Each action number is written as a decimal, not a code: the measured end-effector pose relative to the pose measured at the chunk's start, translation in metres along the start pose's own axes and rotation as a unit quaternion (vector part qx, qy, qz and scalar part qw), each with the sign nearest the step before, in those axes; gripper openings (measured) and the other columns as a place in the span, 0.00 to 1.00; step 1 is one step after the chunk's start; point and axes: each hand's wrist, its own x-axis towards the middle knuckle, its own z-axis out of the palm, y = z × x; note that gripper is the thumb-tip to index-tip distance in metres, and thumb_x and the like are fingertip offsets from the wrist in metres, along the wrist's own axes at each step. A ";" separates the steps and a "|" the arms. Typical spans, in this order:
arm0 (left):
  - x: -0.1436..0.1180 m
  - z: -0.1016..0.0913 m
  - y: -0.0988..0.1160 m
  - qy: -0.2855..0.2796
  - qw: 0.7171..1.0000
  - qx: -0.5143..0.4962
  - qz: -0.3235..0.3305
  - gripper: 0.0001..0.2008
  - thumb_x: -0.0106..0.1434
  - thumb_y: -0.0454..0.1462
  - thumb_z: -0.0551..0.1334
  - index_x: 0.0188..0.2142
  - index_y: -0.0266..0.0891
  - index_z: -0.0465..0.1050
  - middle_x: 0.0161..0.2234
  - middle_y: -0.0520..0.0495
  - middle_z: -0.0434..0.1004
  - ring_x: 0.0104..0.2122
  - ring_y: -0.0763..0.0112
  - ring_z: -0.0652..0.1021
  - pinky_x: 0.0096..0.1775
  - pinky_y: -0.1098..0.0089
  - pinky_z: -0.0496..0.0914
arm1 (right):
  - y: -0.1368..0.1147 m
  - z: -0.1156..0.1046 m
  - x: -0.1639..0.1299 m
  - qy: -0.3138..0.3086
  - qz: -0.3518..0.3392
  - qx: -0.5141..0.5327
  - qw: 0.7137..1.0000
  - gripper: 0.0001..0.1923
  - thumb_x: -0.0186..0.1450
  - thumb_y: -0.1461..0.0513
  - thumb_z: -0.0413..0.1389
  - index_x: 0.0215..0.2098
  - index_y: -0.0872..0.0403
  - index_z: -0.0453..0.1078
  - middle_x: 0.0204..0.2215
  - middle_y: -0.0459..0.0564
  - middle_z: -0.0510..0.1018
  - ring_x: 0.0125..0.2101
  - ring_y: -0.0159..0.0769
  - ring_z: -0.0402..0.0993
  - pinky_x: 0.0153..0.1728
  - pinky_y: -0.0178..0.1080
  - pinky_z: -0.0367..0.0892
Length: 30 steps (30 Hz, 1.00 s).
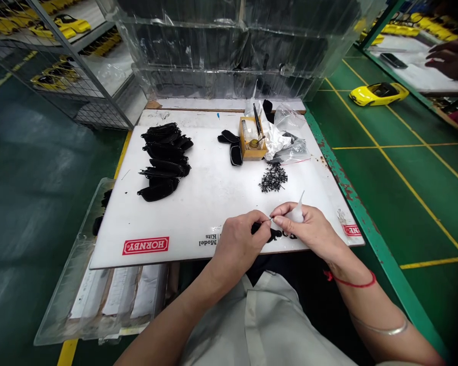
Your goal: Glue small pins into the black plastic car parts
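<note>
In front of you lies a white board [213, 203] with a red label at its near left edge, resting on a bench with a chipped green rim [341, 178]. On the board's left sits a stack of black shell parts [164, 160]. Toward the back stand a small wooden box [252, 145], two black pieces [232, 147] just beside it, and crumpled clear bags [286, 140]. A heap of small dark screws [274, 178] lies nearer you

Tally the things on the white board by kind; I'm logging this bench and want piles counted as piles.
Pile of black moulded plastic parts: 1
Loose black parts by the box: 1 cluster
Heap of small dark screws: 1
Small wooden box: 1
Clear plastic bags: 1 bunch
Total: 5
</note>
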 end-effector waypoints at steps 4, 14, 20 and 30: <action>0.000 -0.001 0.001 -0.008 1.000 0.026 0.012 0.11 0.61 0.38 0.54 0.30 0.41 0.74 0.21 0.55 0.70 0.20 0.76 0.68 0.26 0.76 0.60 | 0.000 0.000 -0.001 -0.002 0.007 -0.012 1.000 0.15 0.57 0.50 0.59 0.29 0.55 0.72 0.19 0.44 0.69 0.20 0.28 0.60 0.21 0.33 0.59; -0.002 -0.002 -0.004 -0.043 0.997 -0.055 -0.032 0.10 0.61 0.41 0.55 0.31 0.43 0.75 0.24 0.55 0.72 0.21 0.76 0.72 0.24 0.78 0.66 | 0.008 -0.006 0.000 -0.050 0.026 0.038 0.998 0.18 0.58 0.49 0.58 0.34 0.55 0.73 0.17 0.43 0.67 0.22 0.30 0.62 0.25 0.35 0.58; -0.001 -0.002 -0.008 -0.080 0.985 -0.128 -0.081 0.11 0.60 0.44 0.57 0.32 0.42 0.75 0.28 0.55 0.74 0.18 0.77 0.75 0.21 0.78 0.68 | 0.008 -0.007 0.000 -0.044 0.036 0.048 0.997 0.17 0.57 0.50 0.60 0.35 0.55 0.73 0.17 0.43 0.67 0.21 0.29 0.62 0.23 0.33 0.58; 0.000 -0.003 -0.008 -0.097 0.982 -0.137 -0.088 0.11 0.61 0.44 0.57 0.32 0.41 0.75 0.29 0.55 0.74 0.18 0.79 0.75 0.22 0.79 0.68 | 0.004 -0.008 0.000 -0.041 0.004 0.022 0.999 0.15 0.57 0.52 0.60 0.36 0.55 0.73 0.21 0.43 0.69 0.22 0.28 0.62 0.24 0.32 0.59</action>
